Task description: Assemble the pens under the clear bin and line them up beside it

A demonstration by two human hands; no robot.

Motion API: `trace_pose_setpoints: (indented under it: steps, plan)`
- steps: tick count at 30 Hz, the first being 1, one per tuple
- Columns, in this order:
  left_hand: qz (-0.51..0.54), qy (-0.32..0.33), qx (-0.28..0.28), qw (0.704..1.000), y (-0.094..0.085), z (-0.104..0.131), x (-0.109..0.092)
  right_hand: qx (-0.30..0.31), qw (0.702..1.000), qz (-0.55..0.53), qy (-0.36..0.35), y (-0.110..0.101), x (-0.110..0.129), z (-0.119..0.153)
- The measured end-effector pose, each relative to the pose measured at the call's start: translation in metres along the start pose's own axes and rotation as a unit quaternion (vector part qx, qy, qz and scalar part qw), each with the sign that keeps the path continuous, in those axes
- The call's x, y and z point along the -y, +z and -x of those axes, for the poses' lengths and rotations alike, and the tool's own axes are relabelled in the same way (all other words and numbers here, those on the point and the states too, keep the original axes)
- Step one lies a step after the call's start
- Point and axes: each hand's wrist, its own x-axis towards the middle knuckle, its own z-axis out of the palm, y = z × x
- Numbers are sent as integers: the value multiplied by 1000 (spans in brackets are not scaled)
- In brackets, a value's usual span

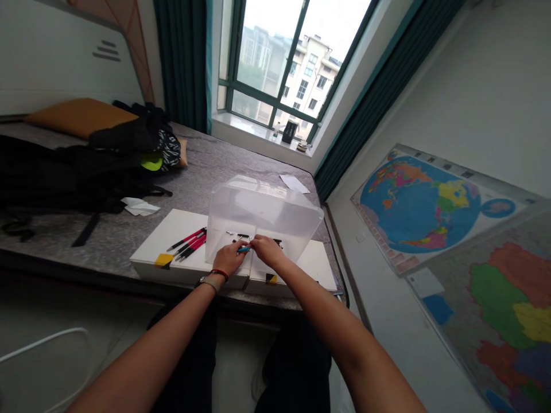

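My left hand (228,259) is closed around a blue pen (243,249), whose end points toward my right hand (267,251). The right fingers are pinched together by that end; whatever they grip is too small to make out. Both hands are at the open front of a clear plastic bin (267,209), which lies on its side. Small black and silver pieces (278,243) lie inside it, partly hidden by my fingers. Left of the bin, several red and black pens (190,243) rest on a white box (166,229).
A second white box (318,261) lies under the bin's right side. Both boxes sit on a grey mattress (202,155). Crumpled tissue (140,206) and a black bag (73,172) are at the left. A paper sheet (295,183) lies behind the bin, and wall maps (422,201) hang right.
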Motion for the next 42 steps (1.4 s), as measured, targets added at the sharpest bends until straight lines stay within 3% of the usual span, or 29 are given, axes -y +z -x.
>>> trace_pose_setpoints:
  steps: [6,10,12,14,16,17,19,24,35,42]
  plan:
    - [-43,20,18,999,2,-2,0,-35,998,-41,23,6,-6,11]
    - [-36,18,10,999,5,-3,1,-119,968,-175,137,20,-17,16]
    - [-27,13,1,1000,6,-3,1,-180,907,-306,226,33,-21,18]
    - [-21,11,-6,1000,6,-3,0,-225,804,-470,286,48,-24,20]
    - [-20,13,-11,1000,5,-2,-1,-251,707,-595,289,61,-24,23]
    - [-20,14,-14,1000,5,-2,-2,-262,673,-633,278,67,-23,24]
    - [-21,19,-14,1000,4,-1,-5,-271,640,-672,255,75,-23,27]
    - [-26,26,-5,999,1,0,-9,-256,638,-685,243,77,-22,32]
    - [-27,42,14,999,0,1,-9,-234,685,-650,231,80,-21,31]
    - [-18,40,2,999,0,1,-8,-238,675,-665,215,78,-20,32]
